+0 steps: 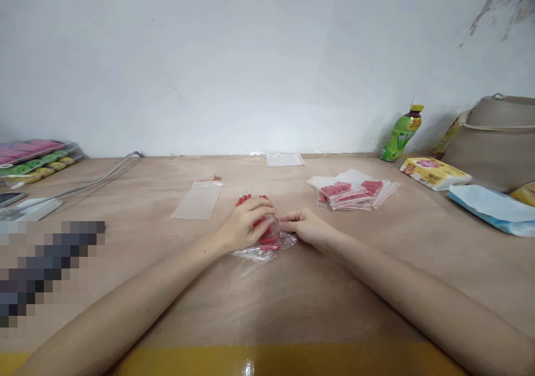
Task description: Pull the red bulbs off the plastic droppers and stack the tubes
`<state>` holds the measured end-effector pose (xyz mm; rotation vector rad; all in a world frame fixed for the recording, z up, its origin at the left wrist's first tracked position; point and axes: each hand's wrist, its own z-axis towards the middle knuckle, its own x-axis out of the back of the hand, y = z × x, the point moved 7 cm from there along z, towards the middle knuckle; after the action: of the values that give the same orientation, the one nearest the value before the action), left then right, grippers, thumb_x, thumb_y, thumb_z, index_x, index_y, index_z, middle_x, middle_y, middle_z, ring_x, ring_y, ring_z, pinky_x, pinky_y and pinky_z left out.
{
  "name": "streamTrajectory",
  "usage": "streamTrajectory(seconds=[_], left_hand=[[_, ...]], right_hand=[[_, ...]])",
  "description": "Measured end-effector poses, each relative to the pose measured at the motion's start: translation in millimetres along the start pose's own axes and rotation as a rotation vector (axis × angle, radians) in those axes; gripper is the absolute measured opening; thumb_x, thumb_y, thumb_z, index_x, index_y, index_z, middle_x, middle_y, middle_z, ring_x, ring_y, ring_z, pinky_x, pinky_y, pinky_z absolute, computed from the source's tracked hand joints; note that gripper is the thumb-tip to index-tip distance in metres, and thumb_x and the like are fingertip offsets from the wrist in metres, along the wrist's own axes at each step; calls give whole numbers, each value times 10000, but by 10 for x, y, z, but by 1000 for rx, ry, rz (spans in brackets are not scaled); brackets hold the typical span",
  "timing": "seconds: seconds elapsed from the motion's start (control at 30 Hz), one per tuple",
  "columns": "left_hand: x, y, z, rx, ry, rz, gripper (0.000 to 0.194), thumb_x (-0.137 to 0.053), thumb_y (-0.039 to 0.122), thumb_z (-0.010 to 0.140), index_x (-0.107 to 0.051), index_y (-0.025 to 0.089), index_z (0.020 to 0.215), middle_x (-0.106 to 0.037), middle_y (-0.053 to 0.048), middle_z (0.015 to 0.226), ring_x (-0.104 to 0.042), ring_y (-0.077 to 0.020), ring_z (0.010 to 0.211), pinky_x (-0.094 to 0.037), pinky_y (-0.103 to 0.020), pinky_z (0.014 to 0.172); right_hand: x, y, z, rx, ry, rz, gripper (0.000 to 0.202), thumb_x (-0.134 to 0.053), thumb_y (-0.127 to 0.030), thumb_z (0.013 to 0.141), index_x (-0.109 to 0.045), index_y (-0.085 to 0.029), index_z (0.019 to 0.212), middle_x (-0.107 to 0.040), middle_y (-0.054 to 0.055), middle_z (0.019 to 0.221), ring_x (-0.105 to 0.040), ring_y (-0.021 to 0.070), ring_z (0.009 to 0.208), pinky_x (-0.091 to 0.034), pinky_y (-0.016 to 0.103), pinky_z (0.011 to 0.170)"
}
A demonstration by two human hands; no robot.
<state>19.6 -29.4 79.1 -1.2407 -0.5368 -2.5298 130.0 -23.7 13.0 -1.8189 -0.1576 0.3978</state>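
Note:
My left hand (246,223) curls over a clear plastic bag (287,239) on the table in front of me. Several short red pieces (268,241) show in or under the bag, beside my left thumb; which of the two I cannot tell. My right hand (309,226) pinches the right edge of this bag between thumb and fingers. Just beyond my left hand, several thin pale-tipped sticks with red ends (244,199) point away from me. My left palm hides part of the bag and sticks.
Right of my hands lies a pile of clear bags holding red pieces (355,191). A flat bag (198,199) lies to the left, another white bag (285,159) by the wall. Farther right are a green bottle (400,135), a tissue pack (434,173) and a grey handbag (493,142).

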Motion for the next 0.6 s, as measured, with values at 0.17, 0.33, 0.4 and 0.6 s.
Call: streamTrajectory(seconds=[0.17,0.33,0.4,0.6], left_hand=[[-174,63,-64,-46,-42,-48,265,-454,124,831,-568,148,1068,-588,-93,1087,-558,-167,1002,-481,-309,857],[-220,-66,-70,-77,-47,-47,297,-414,97,854,-576,166,1093,-586,-85,1124,-562,-159,1023,-482,-295,860],[-246,-93,-74,-124,-54,-48,282,-401,106,872,-595,173,1065,-597,-76,1117,-563,-158,1029,-483,-286,862],[-230,-67,-101,-193,-37,-45,238,-425,181,898,-594,168,1066,-618,-69,1094,-564,-156,1038,-486,-273,870]], right_hand=[[138,39,12,-71,8,-16,213,-654,-41,580,-617,-107,778,-664,5,610,-590,89,508,-489,206,531],[146,51,33,-48,87,11,395,-697,-17,562,-521,-122,898,-630,-25,523,-582,103,461,-492,214,481],[126,44,34,-25,103,3,473,-732,-30,544,-479,-128,932,-626,-30,515,-579,108,449,-492,217,468],[113,52,40,-5,142,-28,579,-770,-42,520,-398,-147,951,-626,-35,512,-553,100,407,-479,208,429]])
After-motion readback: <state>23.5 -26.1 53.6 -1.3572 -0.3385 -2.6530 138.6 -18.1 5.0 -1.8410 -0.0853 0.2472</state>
